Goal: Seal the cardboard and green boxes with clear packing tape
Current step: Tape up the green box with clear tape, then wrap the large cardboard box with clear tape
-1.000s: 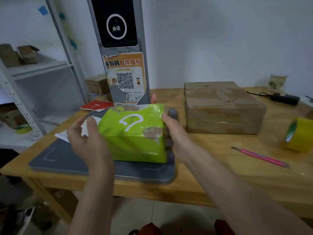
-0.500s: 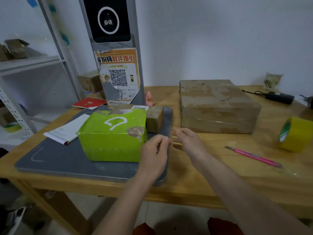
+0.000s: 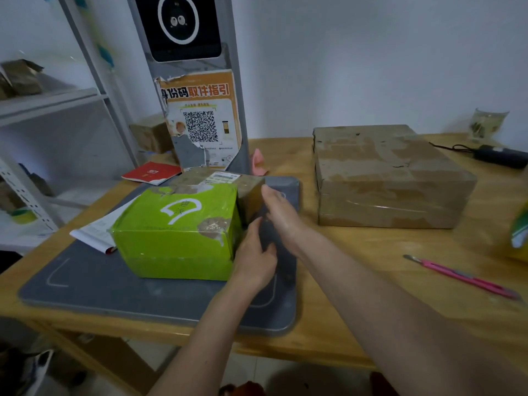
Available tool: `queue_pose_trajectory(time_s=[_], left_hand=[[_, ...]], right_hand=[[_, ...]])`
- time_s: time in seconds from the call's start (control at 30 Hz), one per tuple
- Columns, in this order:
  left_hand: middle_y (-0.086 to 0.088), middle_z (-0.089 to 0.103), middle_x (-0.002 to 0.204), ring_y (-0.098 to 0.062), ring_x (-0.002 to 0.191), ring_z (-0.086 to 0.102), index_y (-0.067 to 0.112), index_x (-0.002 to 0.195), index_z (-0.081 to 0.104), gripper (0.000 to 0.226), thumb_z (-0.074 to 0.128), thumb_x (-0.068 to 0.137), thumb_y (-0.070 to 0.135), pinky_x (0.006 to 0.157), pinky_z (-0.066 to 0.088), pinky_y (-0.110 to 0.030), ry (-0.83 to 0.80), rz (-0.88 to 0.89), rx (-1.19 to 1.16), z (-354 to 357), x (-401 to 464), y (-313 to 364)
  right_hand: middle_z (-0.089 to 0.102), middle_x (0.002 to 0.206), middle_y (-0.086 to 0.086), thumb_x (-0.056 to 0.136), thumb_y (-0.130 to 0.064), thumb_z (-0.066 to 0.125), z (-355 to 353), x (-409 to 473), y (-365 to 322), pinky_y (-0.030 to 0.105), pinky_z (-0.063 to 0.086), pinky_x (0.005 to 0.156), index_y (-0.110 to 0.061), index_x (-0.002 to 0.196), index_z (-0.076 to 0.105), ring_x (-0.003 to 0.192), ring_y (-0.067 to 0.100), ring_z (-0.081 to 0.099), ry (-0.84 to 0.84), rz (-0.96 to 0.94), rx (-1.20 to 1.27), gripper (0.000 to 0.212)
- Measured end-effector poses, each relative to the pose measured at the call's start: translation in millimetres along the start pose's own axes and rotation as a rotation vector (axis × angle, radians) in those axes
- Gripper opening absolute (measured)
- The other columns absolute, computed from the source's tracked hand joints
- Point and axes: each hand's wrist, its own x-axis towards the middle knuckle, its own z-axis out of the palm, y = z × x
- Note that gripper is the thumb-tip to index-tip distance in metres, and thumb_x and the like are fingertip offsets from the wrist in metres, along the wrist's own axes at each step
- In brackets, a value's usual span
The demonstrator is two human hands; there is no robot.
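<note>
1. The green box (image 3: 177, 232) is sitting on the grey mat (image 3: 85, 284) at the left of the tabletop (image 3: 357, 281), with a small brown box (image 3: 245, 192) touching its far right corner; the big cardboard box (image 3: 385, 178) is lying well apart to the right.
2. The left hand (image 3: 254, 255) is pressing against the green box's right end, fingers loosely curled; whether it is pinching a tape end is too hard to tell.
3. The right hand (image 3: 278, 212) is reaching just beside the small brown box, fingers straight and together, gripping nothing I can see.
4. Judging by this, the person is smoothing or checking the green box's end flap rather than laying fresh tape.
5. The next move is probably calling for the tape roll (image 3: 518, 232), which is being cut off by the right edge and is blurred; the pink knife (image 3: 463, 277) is waiting near it.
6. Clear tape on either box is showing only as glare, so how much is sealed is uncertain.
</note>
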Motion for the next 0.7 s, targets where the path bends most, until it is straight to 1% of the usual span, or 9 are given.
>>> queue_pose_trajectory(time_s=[0.07,0.13,0.23,0.27,0.3,0.43,0.57,0.63,0.7], left_hand=[[-0.003,0.046,0.148,-0.019,0.138,0.041,0.013,0.146,0.041,0.052,0.052,0.096,0.006,0.113,0.034,-0.036,0.021,-0.006,0.017,3.7,0.8,-1.7],[-0.004,0.058,0.136,-0.017,0.128,0.052,0.010,0.136,0.055,0.038,0.053,0.098,0.009,0.108,0.040,-0.030,0.057,0.018,0.035,12.9,-2.2,1.8],[0.002,0.071,0.111,-0.008,0.101,0.063,0.012,0.118,0.070,0.026,0.052,0.100,0.011,0.084,0.044,-0.010,0.047,0.084,0.026,33.0,-13.0,21.0],[0.003,0.072,0.104,-0.007,0.094,0.064,0.013,0.115,0.072,0.026,0.052,0.100,0.011,0.079,0.045,-0.007,0.017,0.087,-0.002,41.4,-17.1,29.0],[0.004,0.072,0.098,-0.007,0.090,0.066,0.014,0.113,0.073,0.026,0.051,0.100,0.011,0.078,0.047,-0.009,-0.019,0.080,-0.036,51.5,-21.1,36.6],[0.005,0.072,0.078,-0.013,0.079,0.070,0.013,0.113,0.072,0.028,0.047,0.101,0.011,0.085,0.056,-0.034,-0.138,0.027,-0.105,91.6,-34.0,59.6],[0.005,0.073,0.077,-0.009,0.073,0.068,0.016,0.118,0.068,0.031,0.044,0.100,0.007,0.077,0.056,-0.024,-0.165,-0.001,-0.131,123.5,-48.6,78.8],[0.004,0.072,0.078,-0.007,0.072,0.067,0.022,0.119,0.065,0.031,0.047,0.099,0.007,0.070,0.053,-0.016,-0.159,-0.019,-0.136,131.2,-53.7,85.8],[0.001,0.071,0.078,-0.007,0.071,0.065,0.027,0.119,0.062,0.031,0.049,0.098,0.008,0.067,0.052,-0.016,-0.144,-0.044,-0.144,133.8,-55.7,88.7]], right_hand=[[0.051,0.135,0.002,0.102,-0.043,0.038,-12.2,-6.6,-0.6,0.037,0.036,0.110,-0.019,0.136,0.047,0.128,0.018,0.046,0.063,-0.041,-0.084,0.043],[0.055,0.123,0.002,0.102,-0.036,0.042,-33.1,-21.4,2.7,0.026,0.042,0.097,-0.015,0.129,0.051,0.118,0.017,0.051,0.127,-0.058,-0.243,0.036],[0.054,0.133,0.003,0.099,-0.029,0.050,-77.5,-53.0,14.2,0.034,0.040,0.104,-0.014,0.132,0.051,0.126,0.020,0.049,0.225,-0.104,-0.527,0.036],[0.053,0.134,0.003,0.098,-0.028,0.052,-93.8,-65.4,18.2,0.036,0.038,0.105,-0.015,0.131,0.052,0.127,0.020,0.048,0.251,-0.121,-0.627,0.035],[0.052,0.135,0.002,0.098,-0.028,0.052,-111.1,-78.8,21.7,0.034,0.036,0.106,-0.016,0.130,0.052,0.129,0.020,0.045,0.275,-0.124,-0.737,0.034],[0.047,0.137,0.004,0.099,-0.029,0.048,-174.1,-126.8,30.4,0.033,0.029,0.106,-0.015,0.133,0.048,0.131,0.024,0.036,0.375,-0.056,-1.146,0.037],[0.054,0.130,0.009,0.096,-0.015,0.042,-218.9,-148.7,41.0,0.039,0.037,0.101,-0.014,0.127,0.047,0.122,0.030,0.046,0.411,0.121,-1.517,0.032],[0.056,0.126,0.008,0.094,-0.008,0.040,-230.3,-152.7,40.9,0.040,0.039,0.097,-0.015,0.124,0.046,0.120,0.029,0.048,0.388,0.166,-1.589,0.031],[0.054,0.126,0.008,0.092,-0.003,0.042,-239.6,-152.0,40.0,0.039,0.041,0.095,-0.014,0.125,0.046,0.120,0.029,0.048,0.374,0.136,-1.605,0.035]])
